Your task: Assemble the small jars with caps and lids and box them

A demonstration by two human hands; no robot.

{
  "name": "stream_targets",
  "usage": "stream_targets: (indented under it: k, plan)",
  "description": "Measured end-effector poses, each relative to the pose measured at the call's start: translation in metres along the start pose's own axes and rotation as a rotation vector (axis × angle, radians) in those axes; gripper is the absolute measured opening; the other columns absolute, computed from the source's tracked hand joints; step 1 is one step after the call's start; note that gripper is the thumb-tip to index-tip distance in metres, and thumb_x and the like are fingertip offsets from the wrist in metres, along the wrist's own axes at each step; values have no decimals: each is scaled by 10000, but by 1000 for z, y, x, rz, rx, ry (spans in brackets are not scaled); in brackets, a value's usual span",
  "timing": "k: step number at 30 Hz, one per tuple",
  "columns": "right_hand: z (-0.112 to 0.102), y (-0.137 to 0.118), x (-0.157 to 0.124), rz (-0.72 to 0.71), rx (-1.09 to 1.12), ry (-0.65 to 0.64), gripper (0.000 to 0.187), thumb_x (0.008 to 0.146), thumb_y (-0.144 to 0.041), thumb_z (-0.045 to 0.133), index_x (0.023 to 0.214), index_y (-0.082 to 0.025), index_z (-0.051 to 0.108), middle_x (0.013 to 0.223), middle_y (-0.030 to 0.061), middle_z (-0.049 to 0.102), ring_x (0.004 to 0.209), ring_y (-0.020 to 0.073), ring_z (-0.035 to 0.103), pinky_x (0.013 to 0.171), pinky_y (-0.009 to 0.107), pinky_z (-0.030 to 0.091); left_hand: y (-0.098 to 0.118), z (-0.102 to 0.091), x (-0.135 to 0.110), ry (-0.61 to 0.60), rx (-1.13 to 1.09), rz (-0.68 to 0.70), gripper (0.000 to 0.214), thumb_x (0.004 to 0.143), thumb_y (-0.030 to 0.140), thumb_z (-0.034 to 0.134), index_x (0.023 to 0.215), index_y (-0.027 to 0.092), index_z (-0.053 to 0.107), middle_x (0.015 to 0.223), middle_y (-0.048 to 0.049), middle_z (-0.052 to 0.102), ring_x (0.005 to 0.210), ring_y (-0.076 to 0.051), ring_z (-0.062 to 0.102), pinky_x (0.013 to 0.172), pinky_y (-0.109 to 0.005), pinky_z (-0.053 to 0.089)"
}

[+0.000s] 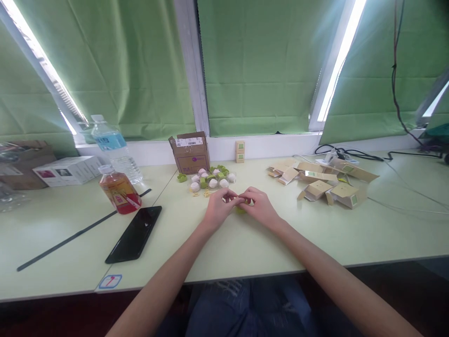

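My left hand [220, 206] and my right hand [258, 206] meet over the table, fingertips pinched together. Under and between the fingers shows a small yellow-green piece [241, 210], mostly hidden; what else the fingertips hold is too small to make out. Just beyond my left hand lies a group of whitish round pieces [213, 183] with green plastic parts [204, 181] among them. One green part [181, 178] lies at the group's left side. Tiny yellowish pieces [206, 193] are on the table in front of the group.
An opened brown carton [191, 154] stands behind the group. Two small stacked boxes [240, 151] lean at the wall. Opened small cartons [317, 187] lie at right, near cables [351, 154]. At left are a phone [135, 234], a drink bottle [119, 191], a water bottle [115, 150] and a dark strip [80, 232].
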State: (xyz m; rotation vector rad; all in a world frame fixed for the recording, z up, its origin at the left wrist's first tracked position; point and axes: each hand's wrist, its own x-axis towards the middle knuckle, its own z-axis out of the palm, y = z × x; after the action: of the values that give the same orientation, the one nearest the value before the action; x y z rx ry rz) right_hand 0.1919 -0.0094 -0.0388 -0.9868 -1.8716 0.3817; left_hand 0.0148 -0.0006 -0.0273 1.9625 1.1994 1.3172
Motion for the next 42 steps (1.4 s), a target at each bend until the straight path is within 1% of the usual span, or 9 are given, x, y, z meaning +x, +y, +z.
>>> stream_targets:
  k: [5, 11, 15, 19, 27, 34, 36, 39, 42]
  plan:
    - [0, -5, 0, 53, 134, -40, 99, 862, -277, 662, 872, -212, 737, 791, 20, 719, 692, 159, 607, 684, 302, 510, 2, -3, 0, -48, 33, 65, 308, 864, 489, 710, 820, 186, 737, 775, -34, 701, 702, -158, 577, 633, -284, 441]
    - [-2, -7, 5, 375, 566, 80, 279, 725, -427, 819, 842, -192, 725, 780, 38, 751, 693, 171, 678, 680, 310, 548, 3, -1, -5, -79, 12, 144, 244, 956, 358, 611, 1092, 217, 757, 1008, -57, 750, 776, -153, 607, 643, -263, 467]
    - [-9, -11, 8, 460, 649, 74, 335, 656, -453, 875, 799, -174, 758, 718, 27, 716, 593, 125, 572, 564, 264, 450, 1, -1, -5, -105, 53, 234, 244, 943, 276, 621, 1144, 238, 755, 978, -42, 753, 734, -139, 583, 662, -263, 476]
    - [-13, -13, 10, 516, 708, 48, 353, 616, -479, 899, 706, -175, 743, 577, -28, 589, 505, 81, 410, 480, 246, 311, 0, -2, -4, -53, 50, 238, 160, 933, 295, 645, 978, 227, 783, 870, -26, 749, 691, -135, 577, 643, -263, 466]
    - [-12, -12, 9, 436, 495, 65, 402, 736, -535, 810, 937, -188, 779, 769, 21, 721, 605, 129, 581, 576, 264, 456, 0, 0, -5, -11, 115, 196, 181, 956, 312, 613, 913, 199, 748, 817, -23, 732, 664, -133, 576, 625, -267, 447]
    - [-15, -6, 9, 449, 439, -37, 373, 745, -536, 789, 798, -166, 779, 732, 40, 725, 678, 167, 610, 630, 288, 459, -2, -1, -7, -64, 277, 268, 136, 966, 254, 584, 923, 213, 707, 850, -23, 716, 726, -153, 590, 653, -284, 439]
    - [-16, -3, 9, 449, 405, -39, 369, 746, -535, 786, 776, -168, 774, 737, 40, 725, 684, 168, 598, 634, 294, 446, 0, -2, -8, -87, 311, 251, 123, 927, 322, 658, 989, 226, 703, 942, -32, 723, 797, -177, 609, 676, -297, 450]
    - [-14, 2, 7, 424, 322, -35, 330, 763, -502, 774, 765, -172, 762, 764, 44, 731, 708, 179, 606, 663, 307, 454, -1, -4, -8, -155, 345, 185, 375, 794, 429, 800, 1095, 234, 692, 1067, -50, 715, 906, -224, 626, 737, -327, 478]
    - [-10, 6, 5, 363, 209, -81, 235, 797, -417, 747, 795, -183, 769, 816, 48, 730, 753, 189, 617, 711, 321, 472, -5, -5, -7, -263, 359, 130, 336, 775, 443, 805, 1017, 228, 716, 986, -46, 711, 916, -241, 624, 780, -348, 483]
